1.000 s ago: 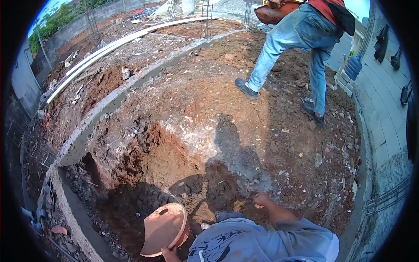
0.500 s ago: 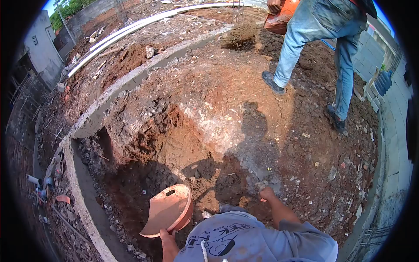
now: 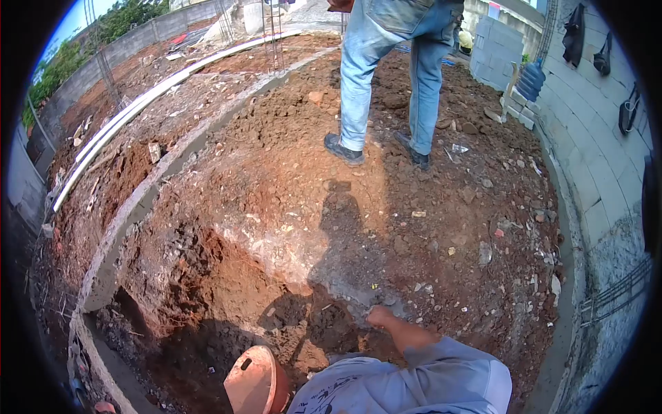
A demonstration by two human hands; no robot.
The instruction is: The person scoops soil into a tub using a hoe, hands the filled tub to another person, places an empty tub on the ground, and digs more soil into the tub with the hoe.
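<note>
An orange scoop-shaped pan with a slot near its upper edge stands tilted at the bottom of the head view, partly cut off by the frame. My left hand is out of sight below it. My right hand is closed at the rim of the dug pit, just above the grey, crumbly soil. Whatever its fingers may hold is hidden. Reddish-brown earth and small stones lie around it.
Another person in jeans stands uphill on the soil. A concrete edge beam runs along the left, with white pipes beyond. A block wall and a blue water jug are on the right.
The view has tilted up and turned right. The orange pan and my arm sit lower, and my left hand has left the frame. The other person has stepped their feet closer together.
</note>
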